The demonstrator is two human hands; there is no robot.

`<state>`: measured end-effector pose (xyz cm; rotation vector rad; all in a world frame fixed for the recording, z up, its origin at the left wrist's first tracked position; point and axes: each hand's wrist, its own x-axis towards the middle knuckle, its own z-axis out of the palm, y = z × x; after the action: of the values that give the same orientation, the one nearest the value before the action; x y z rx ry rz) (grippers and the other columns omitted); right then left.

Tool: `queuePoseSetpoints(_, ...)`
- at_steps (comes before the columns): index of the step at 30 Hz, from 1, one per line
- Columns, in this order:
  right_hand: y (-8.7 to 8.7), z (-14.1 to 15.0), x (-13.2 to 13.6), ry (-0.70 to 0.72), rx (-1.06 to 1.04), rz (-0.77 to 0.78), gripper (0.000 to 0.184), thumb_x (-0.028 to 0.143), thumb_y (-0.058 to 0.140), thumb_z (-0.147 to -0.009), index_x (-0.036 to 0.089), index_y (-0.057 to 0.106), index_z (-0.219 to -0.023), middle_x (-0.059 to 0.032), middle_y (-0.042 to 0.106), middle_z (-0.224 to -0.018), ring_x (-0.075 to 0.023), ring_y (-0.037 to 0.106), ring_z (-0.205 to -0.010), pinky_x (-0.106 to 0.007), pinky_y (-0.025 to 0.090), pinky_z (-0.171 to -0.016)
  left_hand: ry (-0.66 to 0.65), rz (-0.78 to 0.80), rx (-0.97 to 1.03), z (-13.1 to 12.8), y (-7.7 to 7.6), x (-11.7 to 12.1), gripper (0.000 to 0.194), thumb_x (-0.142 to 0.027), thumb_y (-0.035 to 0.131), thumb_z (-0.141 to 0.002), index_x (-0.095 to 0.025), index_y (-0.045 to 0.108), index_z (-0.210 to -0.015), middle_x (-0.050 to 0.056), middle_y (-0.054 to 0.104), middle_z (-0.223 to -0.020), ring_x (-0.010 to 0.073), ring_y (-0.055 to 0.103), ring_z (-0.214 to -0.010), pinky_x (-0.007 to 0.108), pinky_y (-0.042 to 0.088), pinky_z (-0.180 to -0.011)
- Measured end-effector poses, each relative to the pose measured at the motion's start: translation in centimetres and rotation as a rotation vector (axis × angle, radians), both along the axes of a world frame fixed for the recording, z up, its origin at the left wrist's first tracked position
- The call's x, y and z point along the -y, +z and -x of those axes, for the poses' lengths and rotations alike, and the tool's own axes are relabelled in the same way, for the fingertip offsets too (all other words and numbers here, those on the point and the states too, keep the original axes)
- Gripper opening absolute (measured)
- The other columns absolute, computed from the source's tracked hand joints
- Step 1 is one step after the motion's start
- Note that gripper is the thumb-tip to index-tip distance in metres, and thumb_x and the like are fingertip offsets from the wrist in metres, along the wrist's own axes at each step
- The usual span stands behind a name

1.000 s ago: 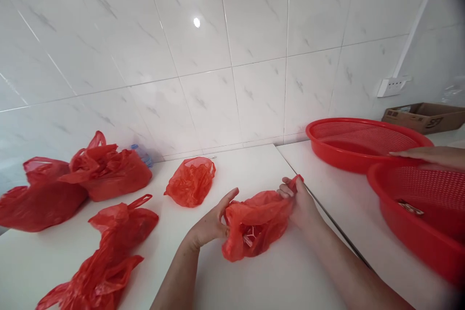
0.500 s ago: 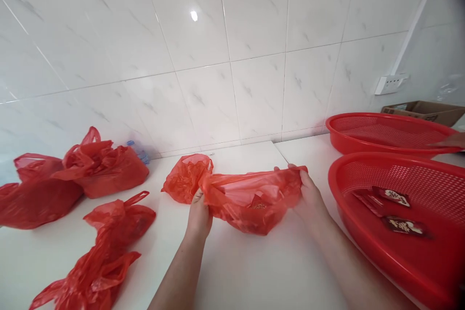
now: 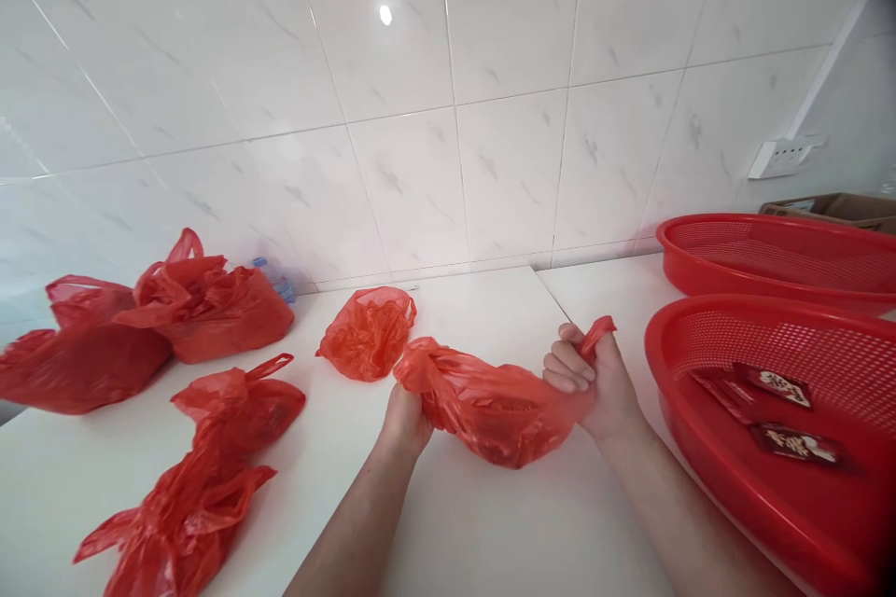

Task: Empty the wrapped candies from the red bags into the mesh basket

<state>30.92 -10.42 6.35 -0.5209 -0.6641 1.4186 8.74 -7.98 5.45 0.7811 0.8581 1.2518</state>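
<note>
A thin red plastic bag [image 3: 500,415] is stretched between my two hands above the white table, its lower part bulging with contents that barely show through. My left hand [image 3: 408,420] grips the gathered left end, the fingers partly hidden by the film. At the other end, my right hand [image 3: 588,382] is closed in a fist round the bunched plastic, and a twist of it pokes out above the thumb. Just behind my left hand lies a crumpled red plastic bag [image 3: 368,333].
Several filled red bags [image 3: 217,312] stand or lie on the left, with a plastic bottle [image 3: 275,280] behind them. To the right, a red basket [image 3: 658,345] holds dark red packets [image 3: 794,443]. Behind it are another red basket [image 3: 676,270] and a cardboard box [image 3: 840,208].
The bag's wide mouth has been drawn together. My right hand has closed into a fist round its end. The view has shifted slightly, and the hand at the far right edge is gone.
</note>
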Motion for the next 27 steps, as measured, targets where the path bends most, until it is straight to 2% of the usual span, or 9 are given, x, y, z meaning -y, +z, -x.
queuePoseSetpoints(4,0.2,2.0,0.9,0.157,0.4,-0.034,0.045,0.049,0.066,-0.071,0.023,0.059,-0.108,0.0098,0.033,-0.044,-0.0067,0.024,-0.039,-0.022,0.025,-0.042,-0.034,0.085,-0.083,-0.6,-0.3,0.5,0.039,-0.047,0.066,-0.069,-0.014,0.057,-0.087,0.001,0.058,-0.066,0.0108,0.052,-0.051,0.022,0.034,-0.045)
queuePoseSetpoints(6,0.1,3.3,1.6,0.244,0.591,-0.036,0.068,0.03,0.071,-0.068,0.026,0.044,-0.13,0.0096,0.044,-0.05,-0.0082,0.037,-0.044,-0.022,0.032,-0.046,-0.063,0.06,-0.139,-0.8,-0.5,0.6,0.032,-0.046,0.065,-0.07,-0.016,0.055,-0.077,-0.003,0.051,-0.056,0.0081,0.043,-0.044,0.021,0.029,-0.041)
queuePoseSetpoints(11,-0.5,6.0,3.1,0.364,0.804,-0.075,0.088,0.013,0.065,-0.066,0.037,0.026,-0.141,0.0058,0.059,-0.069,-0.0157,0.057,-0.069,-0.032,0.047,-0.07,-0.039,-0.079,-0.427,-1.2,-1.1,0.7,0.024,-0.025,0.06,-0.067,-0.019,0.041,-0.054,-0.006,0.04,-0.047,0.0069,0.032,-0.043,0.021,0.022,-0.042)
queuePoseSetpoints(14,-0.7,6.7,3.5,0.319,0.794,-0.043,0.077,0.015,0.063,-0.067,0.039,0.036,-0.134,0.0058,0.06,-0.07,-0.0157,0.057,-0.068,-0.032,0.048,-0.068,0.022,-0.184,-0.619,-1.5,-1.6,0.7,0.021,-0.018,0.056,-0.063,-0.019,0.039,-0.05,-0.006,0.039,-0.048,0.008,0.03,-0.047,0.023,0.021,-0.045)
queuePoseSetpoints(17,-1.0,6.9,3.1,0.245,0.784,-0.042,0.031,0.016,0.061,-0.066,0.029,0.061,-0.095,0.005,0.057,-0.065,-0.0126,0.052,-0.059,-0.026,0.043,-0.057,0.02,-0.237,-0.756,-1.6,-2.1,0.7,0.025,-0.02,0.056,-0.066,-0.019,0.038,-0.049,-0.006,0.035,-0.048,0.0086,0.028,-0.048,0.023,0.02,-0.046)
queuePoseSetpoints(19,-1.4,6.7,2.5,0.188,0.777,-0.016,0.007,0.018,0.058,-0.068,0.023,0.055,-0.07,0.0055,0.051,-0.056,-0.0102,0.045,-0.05,-0.024,0.037,-0.049,0.031,-0.269,-0.796,-1.6,-2.3,0.7,0.023,-0.024,0.057,-0.07,-0.019,0.044,-0.051,-0.005,0.039,-0.05,0.0095,0.031,-0.049,0.024,0.023,-0.047)
queuePoseSetpoints(22,-2.0,6.3,1.5,0.079,0.719,0.072,0.012,0.024,0.056,-0.071,0.022,0.045,-0.065,0.0071,0.045,-0.048,-0.0091,0.037,-0.044,-0.024,0.035,-0.046,0.113,-0.351,-0.77,-1.5,-2.2,0.8,0.009,-0.03,0.057,-0.076,-0.021,0.061,-0.076,-0.003,0.052,-0.062,0.0128,0.044,-0.057,0.024,0.034,-0.055)
queuePoseSetpoints(24,-2.2,5.9,1.1,0.026,0.68,0.122,0.012,0.025,0.056,-0.071,0.022,0.045,-0.066,0.0071,0.045,-0.047,-0.0093,0.037,-0.044,-0.025,0.036,-0.046,0.199,-0.455,-0.714,-1.4,-1.7,1.0,0.019,-0.03,0.06,-0.076,-0.023,0.063,-0.094,0.001,0.06,-0.077,0.0162,0.052,-0.072,0.027,0.039,-0.067)
queuePoseSetpoints(27,-2.2,5.7,0.8,0.006,0.669,0.167,0.01,0.027,0.056,-0.07,0.022,0.048,-0.068,0.0059,0.049,-0.05,-0.0099,0.04,-0.044,-0.025,0.037,-0.046,0.261,-0.631,-0.643,-1.4,-1.0,1.5,0.023,-0.026,0.066,-0.072,-0.023,0.065,-0.095,0.005,0.062,-0.095,0.0223,0.053,-0.093,0.033,0.04,-0.083)
